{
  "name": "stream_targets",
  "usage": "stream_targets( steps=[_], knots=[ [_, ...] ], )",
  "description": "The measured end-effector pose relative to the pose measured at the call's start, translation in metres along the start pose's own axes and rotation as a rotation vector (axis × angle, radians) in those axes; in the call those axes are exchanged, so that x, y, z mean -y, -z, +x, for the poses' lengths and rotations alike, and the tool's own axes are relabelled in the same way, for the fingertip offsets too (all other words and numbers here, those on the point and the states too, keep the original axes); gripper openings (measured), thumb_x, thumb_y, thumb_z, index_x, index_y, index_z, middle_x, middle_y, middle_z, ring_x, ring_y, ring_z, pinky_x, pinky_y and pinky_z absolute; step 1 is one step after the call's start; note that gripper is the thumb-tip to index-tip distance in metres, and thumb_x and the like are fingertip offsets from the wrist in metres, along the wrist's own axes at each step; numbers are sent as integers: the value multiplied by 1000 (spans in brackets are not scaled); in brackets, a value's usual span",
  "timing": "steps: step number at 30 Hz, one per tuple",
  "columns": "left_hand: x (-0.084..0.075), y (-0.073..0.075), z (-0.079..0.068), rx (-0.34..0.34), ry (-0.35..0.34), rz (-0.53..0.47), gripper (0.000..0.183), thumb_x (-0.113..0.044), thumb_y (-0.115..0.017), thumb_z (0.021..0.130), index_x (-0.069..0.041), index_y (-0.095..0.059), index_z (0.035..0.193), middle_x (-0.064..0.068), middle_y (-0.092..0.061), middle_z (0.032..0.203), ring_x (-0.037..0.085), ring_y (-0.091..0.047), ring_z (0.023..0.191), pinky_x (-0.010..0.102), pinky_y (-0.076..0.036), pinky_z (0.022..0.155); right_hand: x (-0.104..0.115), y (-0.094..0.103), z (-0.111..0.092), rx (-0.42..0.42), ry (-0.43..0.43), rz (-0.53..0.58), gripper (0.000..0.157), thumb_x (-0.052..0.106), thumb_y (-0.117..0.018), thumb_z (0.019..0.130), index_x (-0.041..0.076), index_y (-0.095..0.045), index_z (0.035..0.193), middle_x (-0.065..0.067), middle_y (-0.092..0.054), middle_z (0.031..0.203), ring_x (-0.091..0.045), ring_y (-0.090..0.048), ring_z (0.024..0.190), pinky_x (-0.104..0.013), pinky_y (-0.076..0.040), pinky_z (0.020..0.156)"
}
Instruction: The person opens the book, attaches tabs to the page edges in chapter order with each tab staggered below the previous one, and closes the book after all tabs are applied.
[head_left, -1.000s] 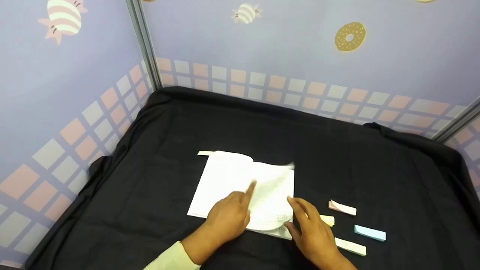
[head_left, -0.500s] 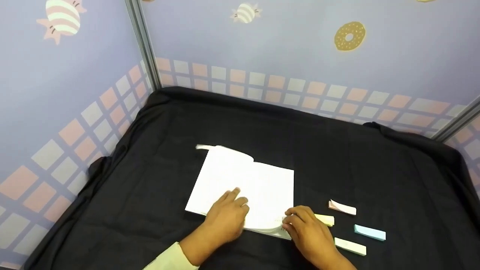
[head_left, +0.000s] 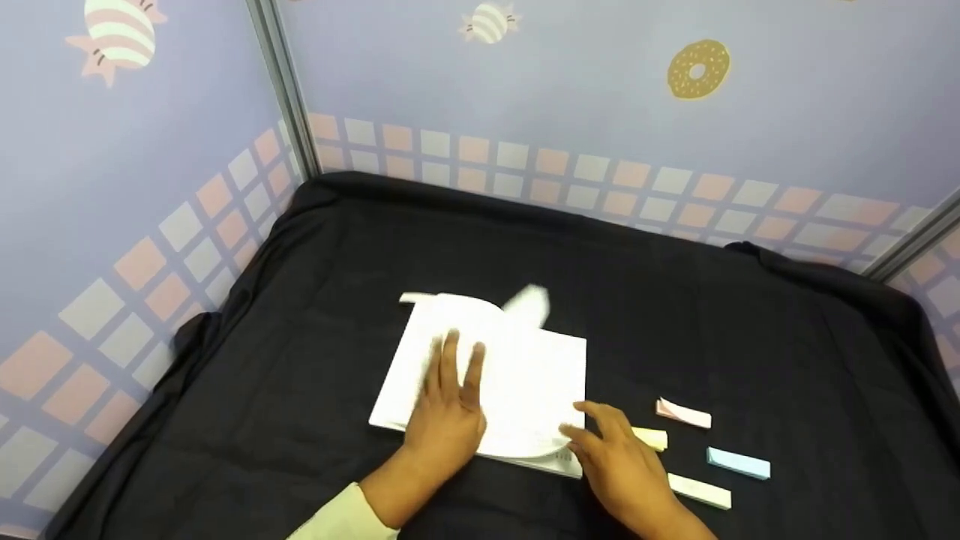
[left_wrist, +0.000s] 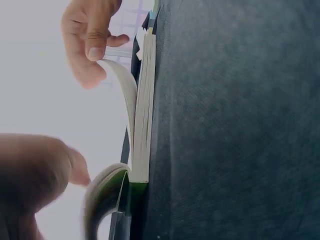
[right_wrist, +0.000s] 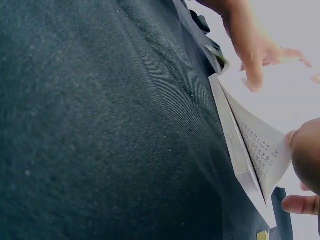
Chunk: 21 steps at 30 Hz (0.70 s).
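An open book (head_left: 525, 390) with white pages lies on the black cloth. My left hand (head_left: 448, 412) is over its left page, fingers straight and spread, slightly blurred. At the lower right corner, my right hand (head_left: 619, 454) holds the edge of some lifted pages between thumb and fingers; these pages (left_wrist: 122, 82) bow up from the thicker stack in the left wrist view. Rows of print show on the raised page (right_wrist: 262, 147) in the right wrist view. A blurred white page corner (head_left: 530, 304) stands up at the book's far edge. The green inside of the cover (left_wrist: 112, 187) shows under the left pages.
Right of the book lie several small pads of paper strips: pink (head_left: 682, 414), yellow (head_left: 651, 438), blue (head_left: 739, 463) and pale green (head_left: 700, 491). A white strip (head_left: 418, 298) sticks out at the book's upper left. Patterned walls (head_left: 525, 90) enclose the cloth (head_left: 637, 285).
My left hand has straightened and spread its fingers farther up the left page. A page corner has risen at the far edge. My right hand stays at the lower right corner, its fingers spread slightly.
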<state>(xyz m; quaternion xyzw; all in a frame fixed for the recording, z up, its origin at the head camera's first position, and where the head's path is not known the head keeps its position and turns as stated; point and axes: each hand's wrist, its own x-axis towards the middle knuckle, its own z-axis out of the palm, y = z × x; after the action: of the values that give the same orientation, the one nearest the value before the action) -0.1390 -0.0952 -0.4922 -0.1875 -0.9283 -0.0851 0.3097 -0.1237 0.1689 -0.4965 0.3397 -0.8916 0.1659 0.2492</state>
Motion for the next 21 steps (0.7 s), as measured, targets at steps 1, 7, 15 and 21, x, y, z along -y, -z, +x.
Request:
stream_targets(
  steps=[1, 7, 15, 21],
  knots=[
    [1, 2, 1, 22, -11, 24, 97, -7, -68, 70, -17, -14, 150, 23, -21, 149, 45, -25, 133, 54, -30, 102, 0, -1, 0, 10, 13, 5, 19, 18, -69, 84, 21, -68, 102, -2, -54, 124, -20, -50, 114, -25, -51, 59],
    [2, 9, 2, 276, -268, 50, 37, -9, -69, 75, -19, -65, 110, -3, -48, 139, 30, -30, 135, 51, -23, 107, 1, -1, 2, -33, 63, 20, 3, 20, -63, 88, 19, -65, 87, 3, -58, 112, -15, -53, 107, -25, -50, 69],
    [-1, 10, -4, 397, -149, -29, 51, -61, -65, 74, -13, -62, 93, 2, -52, 104, 24, -47, 95, 38, -47, 73, 3, 0, 6, -94, 84, 56, 10, 23, -65, 88, 16, -62, 82, 5, -59, 104, -13, -53, 101, -21, -47, 76],
    [-4, 8, -3, 362, -113, 10, 43, -48, -63, 81, -10, -62, 100, 3, -52, 96, 22, -48, 83, 34, -46, 57, 4, 2, 5, -128, 23, 27, 35, 20, -78, 76, 13, -65, 108, -1, -57, 116, -17, -54, 106, -26, -50, 72]
  ],
)
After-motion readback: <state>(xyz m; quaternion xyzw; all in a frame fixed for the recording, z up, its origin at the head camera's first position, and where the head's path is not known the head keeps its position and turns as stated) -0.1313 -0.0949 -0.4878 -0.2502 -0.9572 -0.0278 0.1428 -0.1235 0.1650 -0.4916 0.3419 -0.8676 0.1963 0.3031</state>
